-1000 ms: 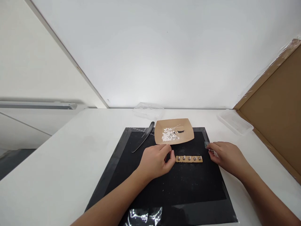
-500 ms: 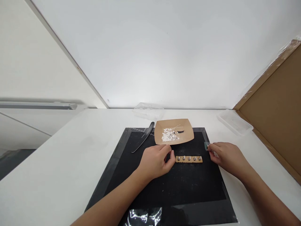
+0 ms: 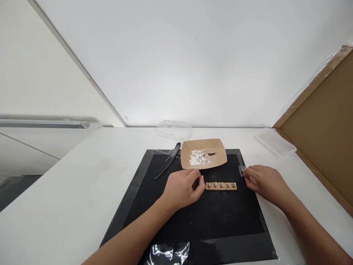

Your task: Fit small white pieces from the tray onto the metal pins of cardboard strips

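Looking first at the tan strip [image 3: 218,189], lying crosswise on the black mat [image 3: 209,217] below the paper tray, and counting five small metal pieces [image 3: 221,186] set along it in one row. Judging that row as done from end to end, seeing no plain gap between the pieces, though not making out fine detail at such a size. Finding the left hand [image 3: 179,189] resting at the strip's left end, curling thumb and forefinger into a narrow ring; not being able to tell about anything pinched between them, nor about touching or only nearing the strip. Finding the right hand [image 3: 264,182] at the mat's right edge, pinching a small clear piece [image 3: 241,170] between close-set fingertips, well apart from the strip, hence reckoning it as not yet joined to the row. Moving outward, noting the paper tray [image 3: 186,147] holding loose white bits [image 3: 198,159] and a dark scrap [image 3: 211,154], reading those as unused for now; then a dark curved tool [image 3: 174,151] lying left of the tray, untouched. Farther back, seeing a clear packet [image 3: 172,129] and a clear container [image 3: 275,143] standing on the white table [image 3: 110,158], beside a cardboard panel [image 3: 320,114].
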Available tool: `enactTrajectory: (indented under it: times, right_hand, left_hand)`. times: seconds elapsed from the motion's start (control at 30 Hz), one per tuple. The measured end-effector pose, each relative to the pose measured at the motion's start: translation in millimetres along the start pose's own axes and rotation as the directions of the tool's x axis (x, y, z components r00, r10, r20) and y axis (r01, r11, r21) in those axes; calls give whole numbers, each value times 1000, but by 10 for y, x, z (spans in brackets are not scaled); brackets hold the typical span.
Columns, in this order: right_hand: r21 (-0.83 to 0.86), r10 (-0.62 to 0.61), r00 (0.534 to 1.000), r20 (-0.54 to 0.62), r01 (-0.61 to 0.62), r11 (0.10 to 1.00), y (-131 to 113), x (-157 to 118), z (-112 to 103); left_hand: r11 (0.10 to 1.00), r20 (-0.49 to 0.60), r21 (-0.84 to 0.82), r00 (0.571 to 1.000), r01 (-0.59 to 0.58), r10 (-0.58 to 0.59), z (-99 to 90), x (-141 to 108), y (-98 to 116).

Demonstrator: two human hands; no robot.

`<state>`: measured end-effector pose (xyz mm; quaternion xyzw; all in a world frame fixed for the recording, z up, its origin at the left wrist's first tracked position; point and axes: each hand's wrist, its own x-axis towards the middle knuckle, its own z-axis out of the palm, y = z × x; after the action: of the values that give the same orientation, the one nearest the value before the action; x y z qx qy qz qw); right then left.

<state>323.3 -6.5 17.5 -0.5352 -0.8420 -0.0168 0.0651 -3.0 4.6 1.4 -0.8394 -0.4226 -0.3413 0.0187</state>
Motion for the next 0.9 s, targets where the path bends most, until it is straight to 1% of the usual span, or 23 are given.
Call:
enactTrajectory:
  times: [0.33, 0.47, 0.67, 0.9]
  right_hand:
    - [-18, 13, 999, 35, -13, 1000, -16, 6, -35]
    - [-1, 26, 999, 43, -26, 1000, -16, 7, -39]
    - [108, 33, 998, 53, -39, 993, 8, 3, -67]
    - [226, -2, 996, 85, -17, 974, 99, -66, -126]
  left_hand:
    - [1000, 5, -6, 1000, 1, -1, 1, 1, 2]
    - [1000, 3, -7, 1000, 0, 0, 2, -1, -6]
    - [1000, 2, -10, 1000, -1, 1, 9, -6, -15]
    - [1000, -1, -27, 1000, 8, -8, 13, -2, -12]
